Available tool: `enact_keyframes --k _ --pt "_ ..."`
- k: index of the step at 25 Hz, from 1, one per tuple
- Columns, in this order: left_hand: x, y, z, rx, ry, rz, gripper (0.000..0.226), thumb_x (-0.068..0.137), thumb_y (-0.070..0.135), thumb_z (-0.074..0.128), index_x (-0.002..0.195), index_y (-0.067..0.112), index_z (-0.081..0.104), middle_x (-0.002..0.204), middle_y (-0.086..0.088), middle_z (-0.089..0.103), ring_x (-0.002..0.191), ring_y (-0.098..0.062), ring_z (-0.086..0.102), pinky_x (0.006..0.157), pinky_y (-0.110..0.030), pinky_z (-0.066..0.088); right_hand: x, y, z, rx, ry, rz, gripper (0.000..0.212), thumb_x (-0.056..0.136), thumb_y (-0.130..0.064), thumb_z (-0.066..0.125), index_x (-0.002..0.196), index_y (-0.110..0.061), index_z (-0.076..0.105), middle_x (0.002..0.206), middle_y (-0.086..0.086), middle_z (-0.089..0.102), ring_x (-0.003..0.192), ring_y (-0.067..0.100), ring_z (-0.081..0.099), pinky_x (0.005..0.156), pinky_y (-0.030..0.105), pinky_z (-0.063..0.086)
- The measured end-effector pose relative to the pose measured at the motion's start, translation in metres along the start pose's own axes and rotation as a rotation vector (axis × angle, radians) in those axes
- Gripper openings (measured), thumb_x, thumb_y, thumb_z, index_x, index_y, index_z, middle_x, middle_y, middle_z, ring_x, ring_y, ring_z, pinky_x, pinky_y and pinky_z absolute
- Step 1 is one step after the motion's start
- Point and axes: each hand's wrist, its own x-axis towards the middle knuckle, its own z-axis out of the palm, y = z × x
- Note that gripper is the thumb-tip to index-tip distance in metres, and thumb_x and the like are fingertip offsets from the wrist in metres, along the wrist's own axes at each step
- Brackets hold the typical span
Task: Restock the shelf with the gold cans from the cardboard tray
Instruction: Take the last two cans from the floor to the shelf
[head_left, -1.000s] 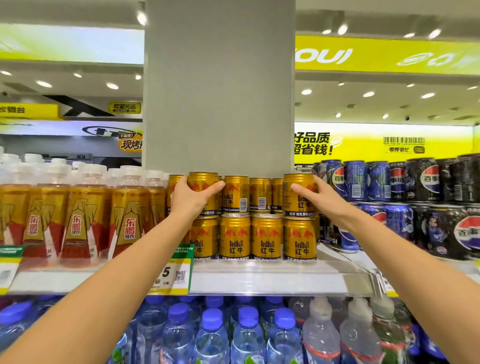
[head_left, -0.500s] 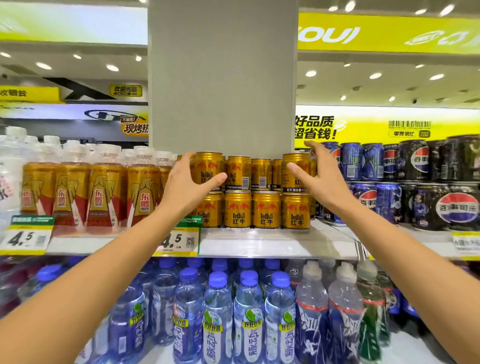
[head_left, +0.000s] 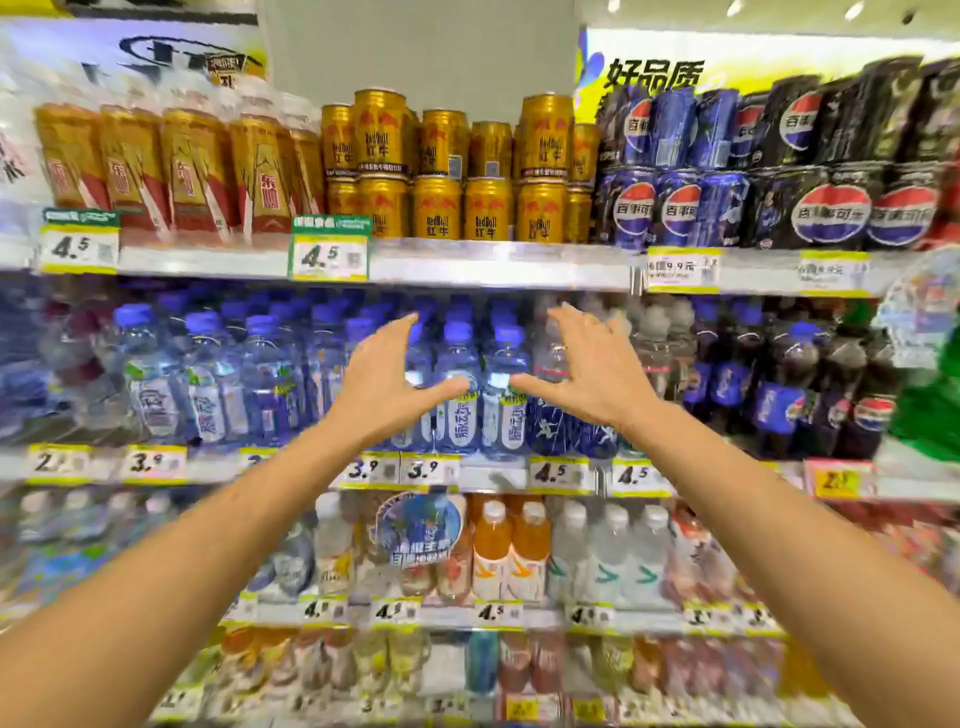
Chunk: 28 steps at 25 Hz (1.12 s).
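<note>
Gold cans (head_left: 457, 171) stand two layers high on the top shelf (head_left: 498, 262), between gold-labelled bottles and blue cola cans. My left hand (head_left: 387, 387) and my right hand (head_left: 589, 371) hover well below the cans, in front of the shelf of blue-capped water bottles. Both hands hold nothing, with fingers spread and thumbs pointing toward each other. No cardboard tray is in view.
Gold-labelled bottles (head_left: 171, 166) stand left of the cans, and blue and black cola cans (head_left: 753, 171) to their right. Water bottles (head_left: 462, 395) fill the second shelf. Juice and tea bottles (head_left: 511, 551) fill the lower shelves. A grey pillar (head_left: 421, 52) rises behind the cans.
Both hands have let go of the top-layer gold cans and dropped down to the water-bottle shelf level. The view has tilted down, showing more lower shelves.
</note>
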Motion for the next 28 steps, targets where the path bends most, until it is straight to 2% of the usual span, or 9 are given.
enact_keyframes --k 3,5,9,14,16,19,21,24,28 --pt "-0.045 -0.005 0.029 0.0 -0.089 -0.042 0.101 0.065 0.062 0.067 0.143 0.008 0.03 0.15 -0.014 0.036 0.138 -0.027 0.033 0.113 -0.039 0.025 -0.053 0.016 0.032 -0.001 -0.098 0.052 0.106 0.065 -0.079 0.042 0.144 -0.011 0.028 0.152 0.012 0.032 0.141 0.025 0.03 0.114 0.047 0.021" --pt "-0.069 -0.016 0.051 0.064 -0.157 -0.054 0.112 0.055 0.073 0.054 0.141 0.006 0.032 0.147 -0.016 0.039 0.135 -0.029 0.036 0.11 -0.038 0.027 -0.084 0.027 0.058 0.001 -0.176 0.083 0.098 0.073 -0.07 0.052 0.146 -0.012 0.024 0.156 0.011 0.024 0.144 0.024 0.023 0.116 0.048 0.015" --pt "-0.105 -0.055 0.105 0.188 -0.279 -0.057 0.119 0.052 0.081 0.038 0.143 0.006 0.028 0.149 -0.016 0.036 0.137 -0.031 0.034 0.114 -0.043 0.026 -0.134 0.036 0.113 -0.007 -0.279 0.13 0.096 0.073 -0.07 0.052 0.145 -0.013 0.025 0.156 0.012 0.023 0.144 0.026 0.023 0.118 0.049 0.012" --pt "-0.143 -0.107 0.177 0.31 -0.389 -0.008 0.101 0.069 0.074 0.049 0.144 0.009 0.028 0.152 -0.014 0.032 0.14 -0.028 0.028 0.115 -0.042 0.018 -0.187 0.039 0.191 -0.073 -0.396 0.185 0.095 0.075 -0.071 0.047 0.146 -0.013 0.022 0.157 0.012 0.018 0.144 0.027 0.02 0.118 0.05 0.009" --pt "-0.162 -0.13 0.208 0.355 -0.398 0.062 0.097 0.069 0.072 0.046 0.14 0.007 0.035 0.148 -0.015 0.039 0.136 -0.031 0.035 0.112 -0.046 0.021 -0.212 0.037 0.227 -0.07 -0.44 0.21 0.095 0.075 -0.071 0.047 0.145 -0.013 0.022 0.157 0.013 0.019 0.144 0.027 0.02 0.118 0.05 0.008" --pt "-0.196 -0.16 0.247 0.414 -0.407 0.154 0.1 0.063 0.073 0.032 0.135 0.005 0.044 0.139 -0.018 0.049 0.128 -0.034 0.047 0.106 -0.048 0.03 -0.245 0.035 0.278 -0.066 -0.469 0.229 0.093 0.074 -0.071 0.046 0.144 -0.012 0.025 0.156 0.014 0.022 0.143 0.028 0.023 0.117 0.05 0.011" --pt "-0.224 -0.18 0.276 0.414 -0.48 0.119 0.106 0.06 0.076 0.025 0.139 0.007 0.037 0.145 -0.015 0.043 0.134 -0.03 0.04 0.111 -0.048 0.024 -0.272 0.034 0.313 -0.057 -0.479 0.248 0.096 0.071 -0.075 0.042 0.141 -0.011 0.03 0.154 0.015 0.027 0.141 0.028 0.028 0.115 0.05 0.016" --pt "-0.273 -0.214 0.327 0.389 -0.606 0.071 0.106 0.063 0.076 0.029 0.146 0.011 0.025 0.154 -0.012 0.028 0.142 -0.028 0.026 0.116 -0.047 0.015 -0.32 0.035 0.369 -0.029 -0.515 0.268 0.092 0.073 -0.069 0.052 0.142 -0.012 0.03 0.154 0.013 0.027 0.141 0.027 0.027 0.115 0.047 0.015" --pt "-0.336 -0.263 0.416 0.377 -0.652 0.058 0.111 0.057 0.079 0.021 0.145 0.011 0.027 0.153 -0.013 0.031 0.141 -0.03 0.028 0.115 -0.048 0.017 -0.383 0.049 0.46 -0.008 -0.572 0.279 0.093 0.074 -0.068 0.053 0.145 -0.014 0.024 0.156 0.009 0.023 0.143 0.024 0.023 0.117 0.047 0.012"
